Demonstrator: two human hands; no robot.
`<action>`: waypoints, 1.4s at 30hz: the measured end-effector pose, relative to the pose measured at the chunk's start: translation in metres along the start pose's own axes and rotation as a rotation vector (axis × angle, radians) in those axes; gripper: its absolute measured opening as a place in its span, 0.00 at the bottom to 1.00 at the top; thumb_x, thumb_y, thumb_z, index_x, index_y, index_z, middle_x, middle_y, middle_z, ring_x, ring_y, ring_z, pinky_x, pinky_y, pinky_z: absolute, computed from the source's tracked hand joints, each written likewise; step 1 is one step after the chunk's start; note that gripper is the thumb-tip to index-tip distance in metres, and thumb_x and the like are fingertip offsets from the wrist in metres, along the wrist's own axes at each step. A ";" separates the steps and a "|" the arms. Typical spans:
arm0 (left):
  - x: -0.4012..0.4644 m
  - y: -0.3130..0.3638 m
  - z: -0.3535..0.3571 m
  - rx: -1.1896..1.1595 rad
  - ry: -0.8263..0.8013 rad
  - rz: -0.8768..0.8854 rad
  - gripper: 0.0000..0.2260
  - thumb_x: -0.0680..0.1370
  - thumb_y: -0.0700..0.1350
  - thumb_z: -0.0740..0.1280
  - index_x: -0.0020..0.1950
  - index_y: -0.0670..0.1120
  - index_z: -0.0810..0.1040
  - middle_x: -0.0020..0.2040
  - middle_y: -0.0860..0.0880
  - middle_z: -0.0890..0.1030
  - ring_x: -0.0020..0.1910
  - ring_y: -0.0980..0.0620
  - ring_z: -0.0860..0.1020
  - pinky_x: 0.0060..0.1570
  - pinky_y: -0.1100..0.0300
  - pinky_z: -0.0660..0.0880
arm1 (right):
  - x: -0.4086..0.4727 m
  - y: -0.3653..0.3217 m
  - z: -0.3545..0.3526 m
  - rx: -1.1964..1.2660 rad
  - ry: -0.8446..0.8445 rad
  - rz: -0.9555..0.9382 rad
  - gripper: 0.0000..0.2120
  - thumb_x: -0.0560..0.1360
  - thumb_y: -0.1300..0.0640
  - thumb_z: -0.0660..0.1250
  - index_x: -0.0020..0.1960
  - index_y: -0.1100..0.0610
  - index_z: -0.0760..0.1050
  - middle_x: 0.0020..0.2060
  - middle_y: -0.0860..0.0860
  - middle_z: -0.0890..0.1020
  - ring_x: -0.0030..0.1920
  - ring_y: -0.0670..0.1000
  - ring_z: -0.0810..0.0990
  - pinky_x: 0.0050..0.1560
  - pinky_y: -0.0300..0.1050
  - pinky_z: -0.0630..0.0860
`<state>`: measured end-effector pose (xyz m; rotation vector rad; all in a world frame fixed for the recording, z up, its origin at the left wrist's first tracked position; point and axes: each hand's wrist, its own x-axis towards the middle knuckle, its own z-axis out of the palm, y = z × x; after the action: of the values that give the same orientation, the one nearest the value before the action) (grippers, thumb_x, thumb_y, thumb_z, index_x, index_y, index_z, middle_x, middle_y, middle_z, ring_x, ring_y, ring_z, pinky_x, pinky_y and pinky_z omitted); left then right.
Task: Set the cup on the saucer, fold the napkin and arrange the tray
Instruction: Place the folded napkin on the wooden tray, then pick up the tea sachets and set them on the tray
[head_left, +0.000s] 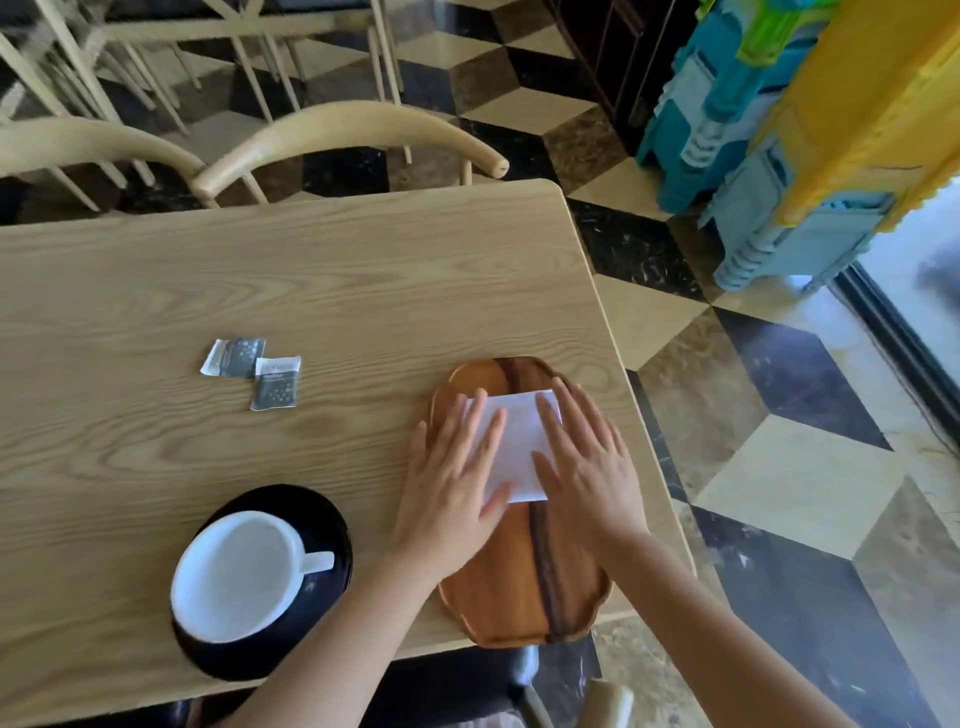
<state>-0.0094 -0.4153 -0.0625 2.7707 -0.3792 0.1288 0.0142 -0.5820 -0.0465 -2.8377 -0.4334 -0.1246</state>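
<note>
Both the left hand (452, 478) and right hand (584, 467) lie flat, fingers spread wide, pressing the napkin (517, 441) on the tray (524, 597) (cup (239, 571) already on its saucer (322, 512)). The tray overhangs the bench (260, 270) edge; heavy pressing could tip it.

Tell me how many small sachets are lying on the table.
2. One sachet lies left of the tray; the second sachet overlaps its right corner, nearer the person.

cup (236, 574) white | saucer (311, 506) black | napkin (517, 441) white | tray (519, 592) brown, dark-striped
</note>
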 end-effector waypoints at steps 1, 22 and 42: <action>-0.002 0.000 0.003 0.065 -0.085 0.015 0.31 0.76 0.56 0.55 0.76 0.48 0.49 0.77 0.45 0.50 0.75 0.45 0.47 0.69 0.40 0.50 | -0.003 0.000 0.003 -0.032 -0.054 -0.042 0.28 0.77 0.54 0.61 0.74 0.58 0.57 0.74 0.55 0.59 0.74 0.58 0.55 0.71 0.56 0.56; -0.006 -0.019 -0.058 -0.157 0.212 0.039 0.12 0.73 0.39 0.65 0.56 0.41 0.79 0.50 0.46 0.83 0.45 0.46 0.82 0.43 0.55 0.79 | 0.028 -0.050 -0.025 -0.042 -0.061 -0.126 0.22 0.77 0.51 0.61 0.69 0.55 0.66 0.61 0.55 0.77 0.62 0.57 0.74 0.68 0.60 0.60; 0.015 -0.286 -0.111 0.150 -0.007 -0.508 0.21 0.79 0.45 0.58 0.71 0.45 0.64 0.68 0.42 0.71 0.66 0.43 0.69 0.60 0.47 0.70 | 0.167 -0.220 0.074 0.170 -0.327 0.113 0.21 0.69 0.41 0.66 0.55 0.55 0.75 0.53 0.53 0.77 0.54 0.56 0.75 0.43 0.46 0.69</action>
<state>0.0792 -0.1214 -0.0476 2.9146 0.3513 0.0225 0.1092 -0.3125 -0.0417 -2.7087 -0.3289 0.3853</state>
